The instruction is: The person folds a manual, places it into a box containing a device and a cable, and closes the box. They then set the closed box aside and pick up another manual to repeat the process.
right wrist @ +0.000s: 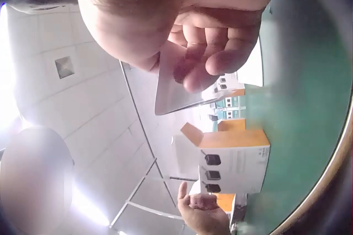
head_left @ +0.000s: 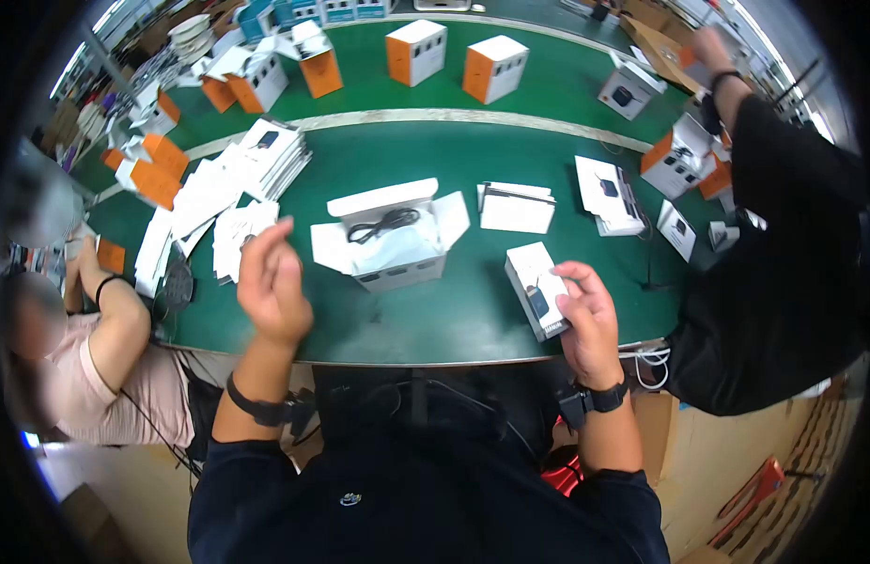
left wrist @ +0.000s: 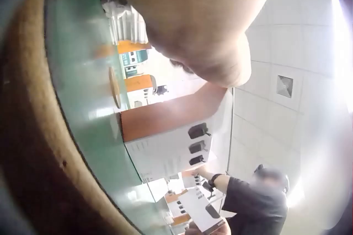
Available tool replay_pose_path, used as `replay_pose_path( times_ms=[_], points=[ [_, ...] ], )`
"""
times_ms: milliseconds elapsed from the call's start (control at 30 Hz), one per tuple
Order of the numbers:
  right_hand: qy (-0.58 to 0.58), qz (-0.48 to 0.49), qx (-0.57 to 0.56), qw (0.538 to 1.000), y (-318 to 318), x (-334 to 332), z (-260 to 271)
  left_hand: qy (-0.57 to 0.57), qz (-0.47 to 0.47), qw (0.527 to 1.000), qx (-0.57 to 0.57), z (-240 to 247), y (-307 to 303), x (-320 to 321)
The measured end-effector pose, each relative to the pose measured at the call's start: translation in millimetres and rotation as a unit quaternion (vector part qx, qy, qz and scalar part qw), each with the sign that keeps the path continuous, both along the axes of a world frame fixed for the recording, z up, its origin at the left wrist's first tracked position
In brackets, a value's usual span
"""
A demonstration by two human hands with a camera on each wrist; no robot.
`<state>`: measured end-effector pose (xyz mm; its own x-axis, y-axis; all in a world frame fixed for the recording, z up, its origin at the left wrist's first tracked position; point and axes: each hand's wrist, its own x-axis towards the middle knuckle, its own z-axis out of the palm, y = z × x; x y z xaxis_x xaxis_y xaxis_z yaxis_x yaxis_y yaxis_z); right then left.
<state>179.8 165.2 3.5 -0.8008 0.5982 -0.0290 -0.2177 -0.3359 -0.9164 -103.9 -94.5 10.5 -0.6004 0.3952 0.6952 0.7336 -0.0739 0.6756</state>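
Observation:
My right hand [head_left: 590, 324] grips a white booklet [head_left: 538, 293] with a black device pictured on its cover, thumb on the face, held near the table's front edge. In the right wrist view the fingers curl round its thin edge. Raised and holding nothing, my left hand [head_left: 277, 287] is left of an open carton [head_left: 397, 273], its index finger extended and the others loosely bent. The carton stands with its flaps spread; a coiled black cable [head_left: 383, 226] lies on white wrapping inside. In the left wrist view its orange side [left wrist: 165, 119] shows.
Piles of white booklets [head_left: 266, 155] cover the left of the green table [head_left: 379, 329]. More stacks lie behind the carton [head_left: 517, 209] and at right [head_left: 609, 193]. Orange-and-white boxes [head_left: 496, 68] line the back. People sit at left [head_left: 116, 376] and stand at right [head_left: 783, 254].

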Motion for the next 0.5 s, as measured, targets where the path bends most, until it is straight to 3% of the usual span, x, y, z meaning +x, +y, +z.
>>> replay_pose_path(
  times_ms=[33,100,200,267,300,333,367,433,467,500],
  points=[
    [0.000,0.010,-0.001,1.000,-2.0,-0.7,2.4,0.072,-0.014,0.995,0.068,1.5,0.9,17.3],
    [-0.026,0.097,-0.025,0.995,-9.4,-0.4,7.0,0.289,-0.161,0.936,-0.120,40.4,5.6,39.2],
    [-0.071,0.232,-0.045,0.969,-17.6,-10.9,20.3,0.246,-0.215,0.923,-0.204,52.8,45.3,83.1],
    [-0.086,0.288,-0.054,0.952,-18.5,-18.0,30.7,0.201,-0.229,0.917,-0.256,35.9,39.7,81.8],
    [-0.079,0.259,0.017,0.962,-19.2,-21.4,40.0,0.161,-0.254,0.904,-0.305,32.1,39.2,80.3],
    [-0.071,0.227,0.089,0.967,-18.8,-26.4,44.9,0.154,-0.228,0.924,-0.265,30.9,40.7,78.8],
    [0.004,0.190,0.260,0.947,-14.7,-31.0,45.5,0.151,-0.223,0.926,-0.265,33.0,38.6,77.8],
    [0.002,0.141,0.380,0.914,-19.9,-41.7,71.0,-0.013,-0.230,0.866,-0.444,55.6,37.0,78.1],
    [0.001,0.146,0.378,0.914,-19.0,-45.6,75.5,-0.017,-0.228,0.866,-0.445,53.1,38.4,79.7],
    [-0.039,0.161,0.426,0.889,-16.7,-48.6,78.9,-0.018,-0.199,0.922,-0.333,49.3,40.9,81.6]
  ],
)
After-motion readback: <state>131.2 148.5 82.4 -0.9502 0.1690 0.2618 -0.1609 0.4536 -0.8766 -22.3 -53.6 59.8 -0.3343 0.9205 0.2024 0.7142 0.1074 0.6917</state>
